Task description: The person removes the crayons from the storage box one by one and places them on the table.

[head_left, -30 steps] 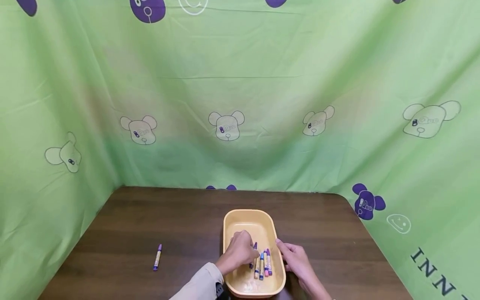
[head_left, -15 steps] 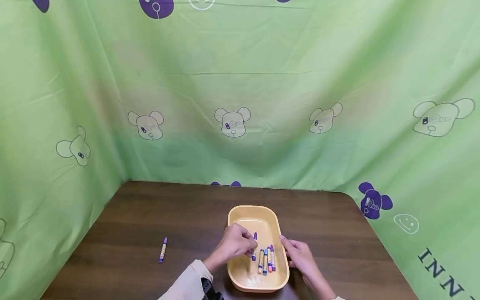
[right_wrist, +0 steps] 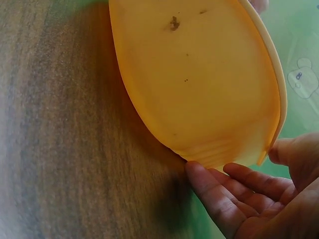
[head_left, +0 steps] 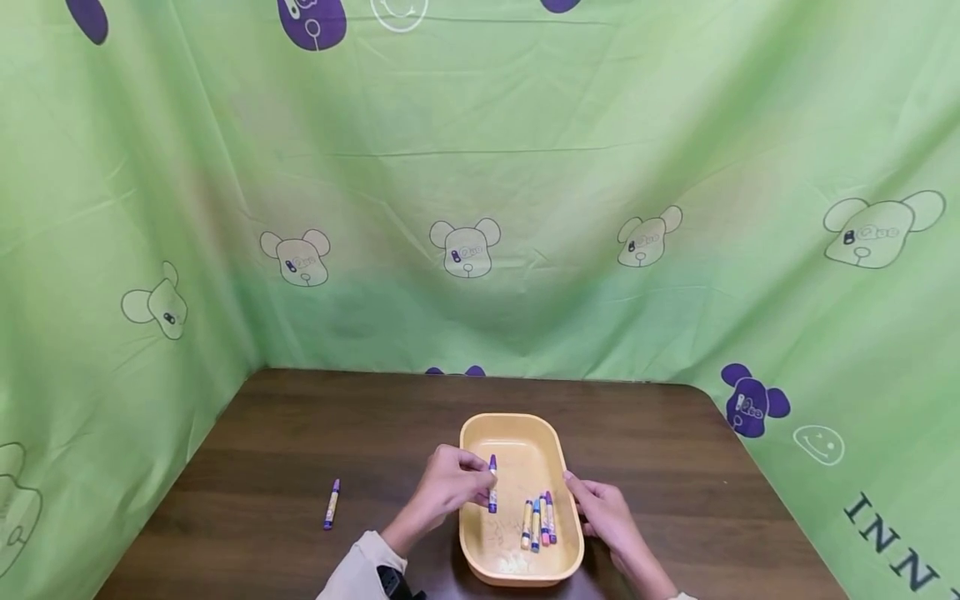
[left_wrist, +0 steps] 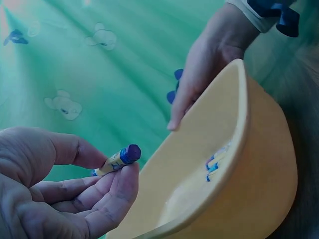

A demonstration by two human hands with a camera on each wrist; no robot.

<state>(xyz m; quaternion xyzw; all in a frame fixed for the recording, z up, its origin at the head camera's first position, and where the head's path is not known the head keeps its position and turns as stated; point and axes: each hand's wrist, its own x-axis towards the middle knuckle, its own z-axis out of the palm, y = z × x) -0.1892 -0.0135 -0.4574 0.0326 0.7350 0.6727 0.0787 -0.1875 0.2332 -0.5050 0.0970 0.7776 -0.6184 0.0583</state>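
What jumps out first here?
The green patterned curtain, filling most of the head view behind the table. Then, low in the middle, the yellow tray, its right side in the right hand, four crayons inside. The left hand pinches a purple crayon over the tray's left side.

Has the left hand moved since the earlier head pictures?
Yes. Judged against the lone crayon on the table, the left hand has moved to the person's left, closer to that crayon.

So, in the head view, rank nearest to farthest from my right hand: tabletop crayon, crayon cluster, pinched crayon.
1. Crayon cluster, inside the yellow tray, right half.
2. Pinched crayon, in your left hand.
3. Tabletop crayon, left of the tray.
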